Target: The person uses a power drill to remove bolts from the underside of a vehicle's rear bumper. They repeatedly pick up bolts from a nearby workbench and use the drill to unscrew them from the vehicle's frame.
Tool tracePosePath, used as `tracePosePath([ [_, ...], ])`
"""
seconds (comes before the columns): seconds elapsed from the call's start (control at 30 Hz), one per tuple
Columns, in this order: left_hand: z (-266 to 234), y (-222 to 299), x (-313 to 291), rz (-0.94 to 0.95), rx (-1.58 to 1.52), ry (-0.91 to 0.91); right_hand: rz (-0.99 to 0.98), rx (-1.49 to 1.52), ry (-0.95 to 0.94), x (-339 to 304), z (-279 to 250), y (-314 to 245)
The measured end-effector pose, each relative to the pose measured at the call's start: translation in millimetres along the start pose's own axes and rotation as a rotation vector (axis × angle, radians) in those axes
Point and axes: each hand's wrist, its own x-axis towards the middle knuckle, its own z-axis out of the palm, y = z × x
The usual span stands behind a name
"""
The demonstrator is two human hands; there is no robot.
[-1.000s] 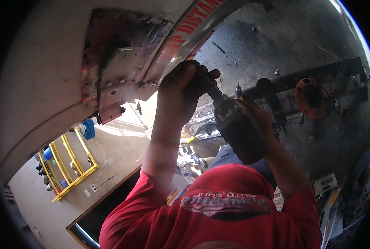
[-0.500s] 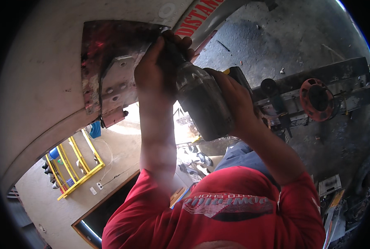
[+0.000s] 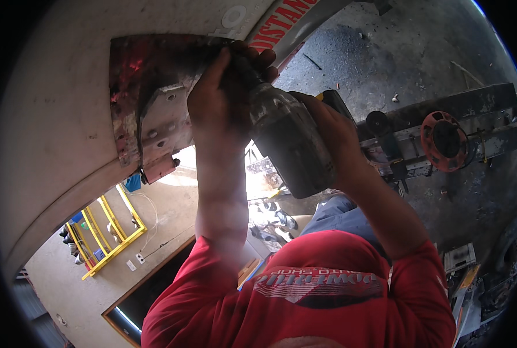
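My right hand [image 3: 335, 136] grips a bulky dark grey cordless power tool [image 3: 296, 153] with a tapered nose. Its exact kind is unclear. My left hand [image 3: 218, 95] is wrapped round the front end of the nose, fingers curled over it. The tool points up and left at a dark red painted metal panel [image 3: 125, 72]. A bare metal bracket [image 3: 163, 116] with several holes lies against that panel, left of my left wrist. My left hand and shadow hide the tip and whatever it touches.
A large pale curved body surface [image 3: 55, 127] fills the upper left. At right, a long dark beam [image 3: 490, 98] carries a red-rimmed round reel [image 3: 444, 141] and a hand tool [image 3: 389, 148]. A yellow rack [image 3: 116, 249] is at lower left. Beyond is a grey floor [image 3: 409, 52].
The power tool and my right hand have shifted slightly right and down. The panel and bracket sit a little lower and further left in view. Both hands keep their hold.
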Motion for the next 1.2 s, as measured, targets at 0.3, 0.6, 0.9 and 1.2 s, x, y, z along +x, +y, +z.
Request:
tracePosePath([
  [0.3, 16, -5, -5, 0.050, 0.037, 0.110, 0.207, 0.180, -0.050, -4, 8, 3],
  [0.6, 25, -10, -11, 0.105, 0.178, 0.073, 0.233, 0.070, -0.075, -3, 6, 1],
  [0.9, 34, -9, -12, 0.122, 0.259, 0.119, 0.207, 0.029, -0.067, -3, 9, 3],
  [1.2, 34, -10, -11, 0.134, 0.218, 0.115, 0.221, 0.037, -0.067, -2, 9, 1],
])
